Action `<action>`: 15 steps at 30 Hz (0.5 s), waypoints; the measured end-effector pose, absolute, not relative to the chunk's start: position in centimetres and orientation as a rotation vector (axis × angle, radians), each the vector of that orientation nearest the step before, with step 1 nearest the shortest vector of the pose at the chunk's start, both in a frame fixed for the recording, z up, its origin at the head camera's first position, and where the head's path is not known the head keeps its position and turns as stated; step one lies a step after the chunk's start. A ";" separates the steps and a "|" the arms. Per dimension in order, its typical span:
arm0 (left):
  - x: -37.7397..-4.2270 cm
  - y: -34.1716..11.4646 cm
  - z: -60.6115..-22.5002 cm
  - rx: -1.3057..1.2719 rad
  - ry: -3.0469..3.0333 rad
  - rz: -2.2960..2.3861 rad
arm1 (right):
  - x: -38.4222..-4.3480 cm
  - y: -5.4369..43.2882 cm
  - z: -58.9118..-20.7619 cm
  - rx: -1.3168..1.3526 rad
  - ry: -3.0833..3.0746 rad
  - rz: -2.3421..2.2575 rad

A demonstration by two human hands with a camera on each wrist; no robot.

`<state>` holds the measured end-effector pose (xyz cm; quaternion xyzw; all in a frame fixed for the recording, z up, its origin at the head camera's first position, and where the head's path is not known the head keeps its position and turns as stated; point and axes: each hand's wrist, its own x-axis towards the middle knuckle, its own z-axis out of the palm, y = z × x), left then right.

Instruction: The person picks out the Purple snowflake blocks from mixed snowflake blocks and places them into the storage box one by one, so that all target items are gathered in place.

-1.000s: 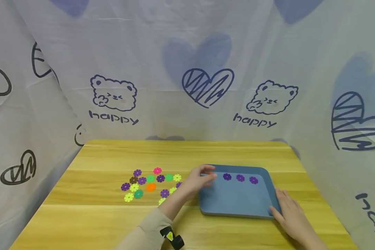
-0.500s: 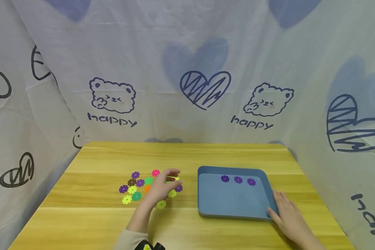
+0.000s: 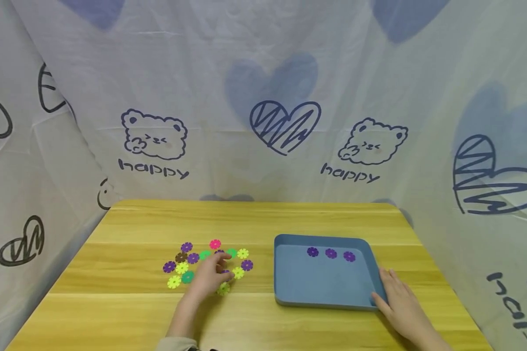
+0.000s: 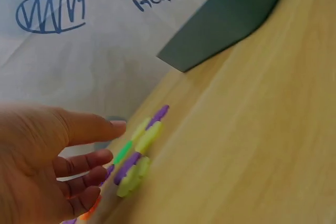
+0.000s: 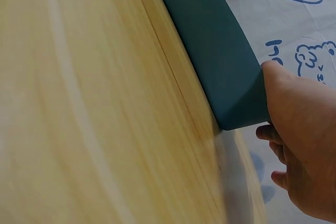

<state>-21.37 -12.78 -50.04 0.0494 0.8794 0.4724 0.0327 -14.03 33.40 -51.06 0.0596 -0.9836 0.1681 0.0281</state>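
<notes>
My left hand hovers over a loose group of flower-shaped plastic discs on the table, fingers loosely bent and nothing visible between them. Near its fingertips are a yellow disc and a purple disc; the hand partly covers others. In the left wrist view, an orange disc shows beneath the fingers. My right hand holds the blue tray at its right side, thumb at the rim and fingers along the outer wall. Three purple discs lie in a row inside the tray, the middle purple disc among them.
More discs lie left of the hand, including a brown disc, a teal disc and a pink disc behind. The wooden table ends at a patterned white cloth around the back and sides.
My left hand has moved left from the tray's left edge to above the loose discs, then lower and nearer. The right hand stays at the tray. The whole head view has shifted slightly.
</notes>
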 end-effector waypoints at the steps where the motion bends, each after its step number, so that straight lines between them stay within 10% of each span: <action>1: -21.4 -12.8 -50.3 0.151 2.716 1.428 | -14.0 33.4 -51.1 0.183 -3.037 0.519; 15: -21.4 -12.2 -51.1 0.051 2.788 1.357 | -14.1 33.4 -51.3 0.194 -3.040 0.537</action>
